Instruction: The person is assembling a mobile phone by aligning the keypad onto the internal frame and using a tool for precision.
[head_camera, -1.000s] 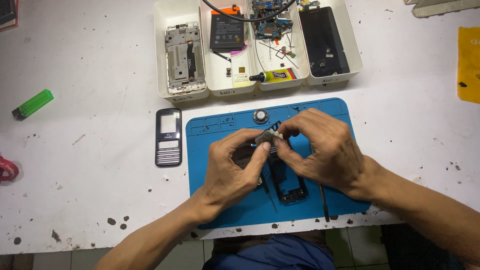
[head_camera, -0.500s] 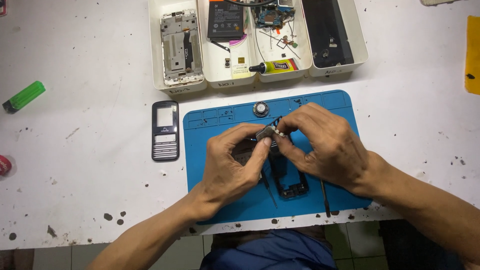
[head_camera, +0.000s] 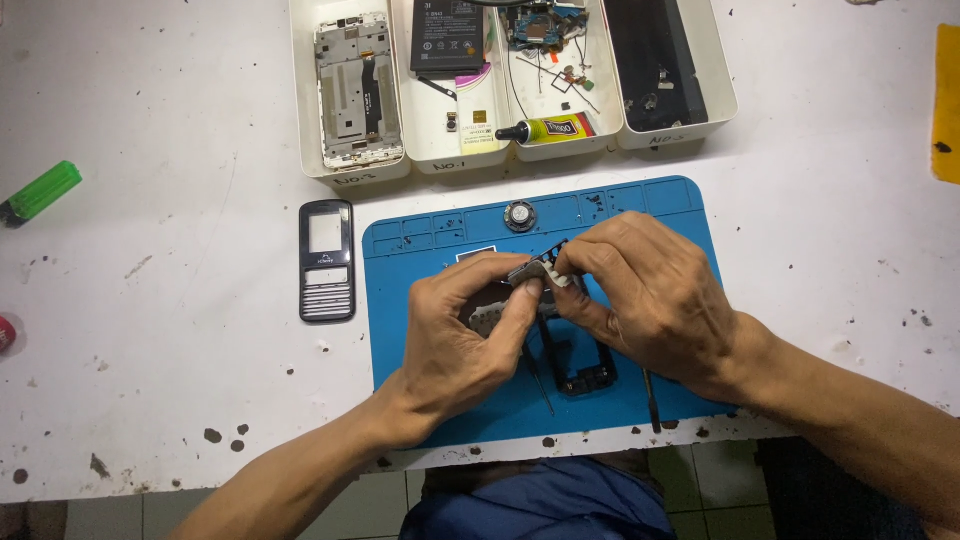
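Note:
Both my hands meet over the blue work mat (head_camera: 420, 250). My left hand (head_camera: 470, 335) and my right hand (head_camera: 655, 295) pinch a small grey phone part (head_camera: 535, 270) between their fingertips. Under the hands lies a black phone frame (head_camera: 590, 375), partly hidden. A thin screwdriver (head_camera: 540, 380) and a dark slim tool (head_camera: 650, 400) lie on the mat near its front edge. A small round speaker (head_camera: 519, 215) sits at the mat's far edge.
A black keypad phone cover (head_camera: 327, 260) lies left of the mat. White trays (head_camera: 350, 170) at the back hold a phone chassis (head_camera: 355, 90), a battery (head_camera: 447, 35), a circuit board, a yellow glue tube (head_camera: 550, 129) and a dark panel (head_camera: 655, 65). A green lighter (head_camera: 40, 192) lies far left.
The view has shifted slightly, so everything sits higher in the frame. Both hands stay together over the mat on the small part, with only small finger movements.

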